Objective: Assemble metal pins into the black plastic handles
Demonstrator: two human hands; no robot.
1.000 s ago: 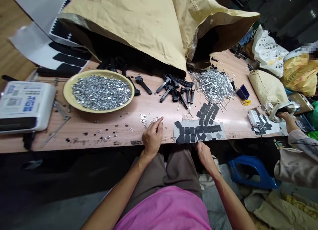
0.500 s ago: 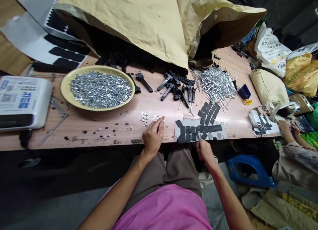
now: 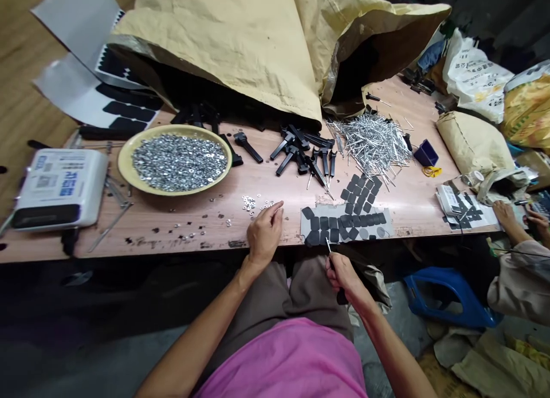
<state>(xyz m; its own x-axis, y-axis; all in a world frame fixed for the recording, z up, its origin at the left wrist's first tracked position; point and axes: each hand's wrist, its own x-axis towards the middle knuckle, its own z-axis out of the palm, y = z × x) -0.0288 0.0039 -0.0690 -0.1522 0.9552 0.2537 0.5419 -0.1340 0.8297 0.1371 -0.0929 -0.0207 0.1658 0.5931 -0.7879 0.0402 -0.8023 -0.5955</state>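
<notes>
My left hand (image 3: 265, 233) rests at the table's front edge with its fingers curled and thumb against the index finger; anything inside is hidden. Just beyond it lie small loose metal washers (image 3: 249, 202). In my closed right hand (image 3: 346, 275) is a slim metal tool (image 3: 329, 246) with a dark handle end showing below the fist. Its tip is over the lower row of black rounded-square pads (image 3: 324, 221), which sit on a grey backing sheet (image 3: 389, 227). More dark pads (image 3: 360, 193) lie behind that sheet.
A yellow bowl (image 3: 124, 172) of washers stands left, beside a white box-shaped device (image 3: 64, 186). Black plastic parts (image 3: 292, 149) and a heap of metal pins (image 3: 373, 143) lie behind, under large paper sacks (image 3: 240, 48). A co-worker's hand (image 3: 507, 215) is at right, above a blue stool (image 3: 451, 295).
My right hand has moved left and slightly down along the pad sheet, and the tool's metal shaft now shows clearly. My left hand keeps its pose. The view has shifted a little.
</notes>
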